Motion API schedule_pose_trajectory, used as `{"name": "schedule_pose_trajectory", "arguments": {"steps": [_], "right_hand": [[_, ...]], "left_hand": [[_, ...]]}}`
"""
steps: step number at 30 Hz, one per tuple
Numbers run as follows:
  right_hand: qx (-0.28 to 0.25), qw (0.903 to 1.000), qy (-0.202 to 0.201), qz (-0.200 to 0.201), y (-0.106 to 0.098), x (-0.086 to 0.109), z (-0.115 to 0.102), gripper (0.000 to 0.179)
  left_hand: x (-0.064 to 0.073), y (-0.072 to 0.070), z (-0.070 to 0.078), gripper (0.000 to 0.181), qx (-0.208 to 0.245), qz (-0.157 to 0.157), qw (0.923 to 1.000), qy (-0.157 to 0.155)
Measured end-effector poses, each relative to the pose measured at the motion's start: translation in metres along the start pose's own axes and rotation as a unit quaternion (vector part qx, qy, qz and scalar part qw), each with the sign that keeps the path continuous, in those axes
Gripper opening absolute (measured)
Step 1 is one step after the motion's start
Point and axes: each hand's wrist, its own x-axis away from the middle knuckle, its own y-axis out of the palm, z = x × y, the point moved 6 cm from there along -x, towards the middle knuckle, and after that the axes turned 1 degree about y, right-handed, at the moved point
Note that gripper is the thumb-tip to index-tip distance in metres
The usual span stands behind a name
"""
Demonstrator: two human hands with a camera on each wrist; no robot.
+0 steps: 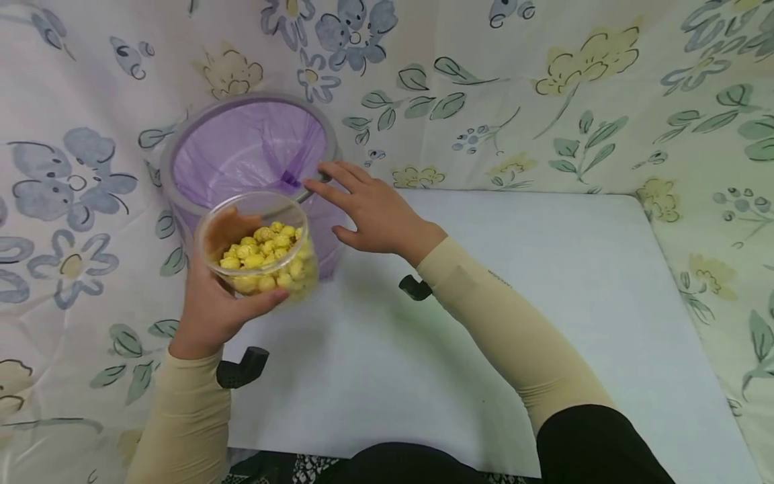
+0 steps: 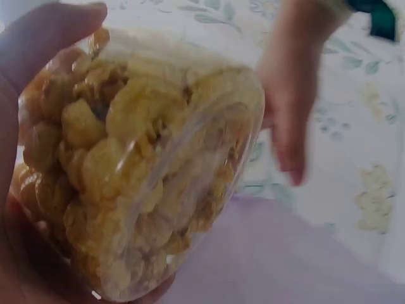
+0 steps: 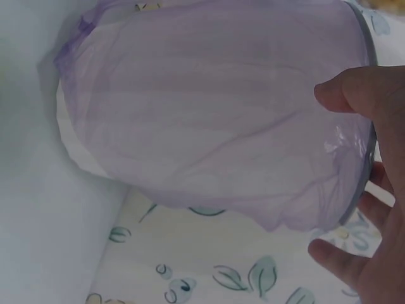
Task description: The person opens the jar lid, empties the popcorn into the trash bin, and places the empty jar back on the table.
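Note:
My left hand (image 1: pixel 208 309) grips a clear plastic tub (image 1: pixel 313 265) round its side, tilted, at the near edge of the bin. Yellow popcorn (image 1: pixel 266 250) fills much of the tub; the left wrist view shows the popcorn (image 2: pixel 95 171) through the wall and base. A trash bin (image 1: pixel 166 165) with a grey rim stands at the back left, lined with a purple bag (image 1: pixel 236 148). My right hand (image 1: pixel 377 215) is spread at the bin's right rim, fingertips right at it. In the right wrist view the thumb (image 3: pixel 345 92) overlaps the bagged side.
Under the arms lies a white tabletop (image 1: pixel 544 282). Flowered cloth (image 1: pixel 514 101) hangs behind the table and along both sides. A black wrist mount (image 1: pixel 243 368) juts from the left sleeve, and another black mount (image 1: pixel 415 288) from the right sleeve.

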Motion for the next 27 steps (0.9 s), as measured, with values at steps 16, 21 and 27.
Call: {"name": "schedule_pose_trajectory", "arguments": {"steps": [16, 21, 27], "right_hand": [[-0.016, 0.9996, 0.009, -0.021, -0.002, 0.001, -0.001, 0.079], [-0.022, 0.9996, 0.005, -0.013, -0.001, 0.0, -0.001, 0.079], [-0.019, 0.9996, 0.009, -0.016, -0.002, 0.001, -0.001, 0.078]], "left_hand": [[-0.071, -0.042, 0.056, 0.102, -0.204, 0.14, 0.9689, -0.004], [-0.079, -0.043, 0.051, 0.107, -0.284, 0.121, 0.9508, -0.019], [-0.086, -0.047, 0.044, 0.107, -0.363, 0.108, 0.9253, -0.009]]}}
